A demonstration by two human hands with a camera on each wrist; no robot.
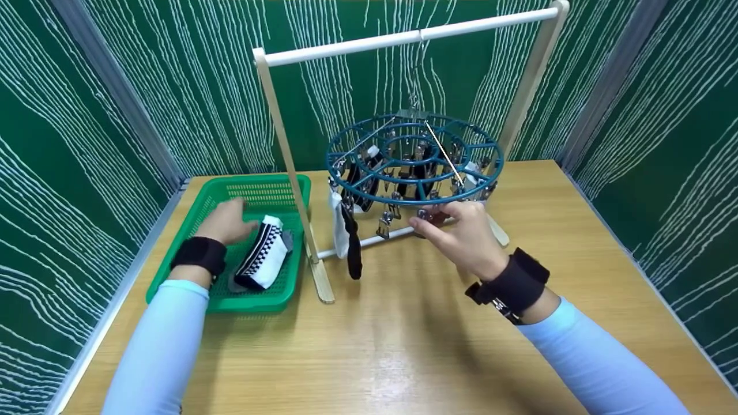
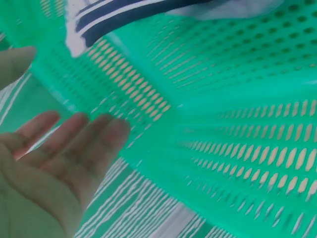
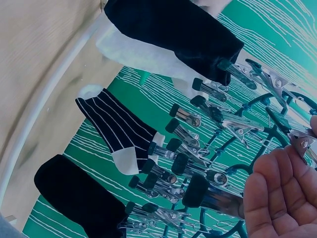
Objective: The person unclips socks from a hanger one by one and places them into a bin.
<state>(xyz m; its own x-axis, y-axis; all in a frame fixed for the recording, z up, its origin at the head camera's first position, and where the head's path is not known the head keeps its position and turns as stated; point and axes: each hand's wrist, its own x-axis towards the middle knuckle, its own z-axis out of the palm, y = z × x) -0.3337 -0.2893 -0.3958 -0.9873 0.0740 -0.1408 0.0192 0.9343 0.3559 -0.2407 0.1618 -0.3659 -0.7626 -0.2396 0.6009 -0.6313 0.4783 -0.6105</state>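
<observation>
My left hand (image 1: 242, 222) hovers open over a green mesh basket (image 1: 253, 183), fingers straight, just left of a black-and-white patterned sock (image 1: 265, 253) lying in it. The left wrist view shows the same hand (image 2: 64, 148) beside the basket wall (image 2: 237, 139). My right hand (image 1: 429, 222) reaches to the front rim of a round blue clip hanger (image 1: 415, 202) and pinches a metal clip (image 3: 302, 141) there. Several socks hang from the clips: a white one (image 1: 337, 230), a black one (image 1: 353, 248) and a striped dark one (image 3: 119, 129).
The hanger hangs from a white rail (image 1: 403, 37) on a wooden rack (image 1: 288, 155) standing on the wooden table (image 1: 403, 346). Green patterned walls close in the left, back and right sides.
</observation>
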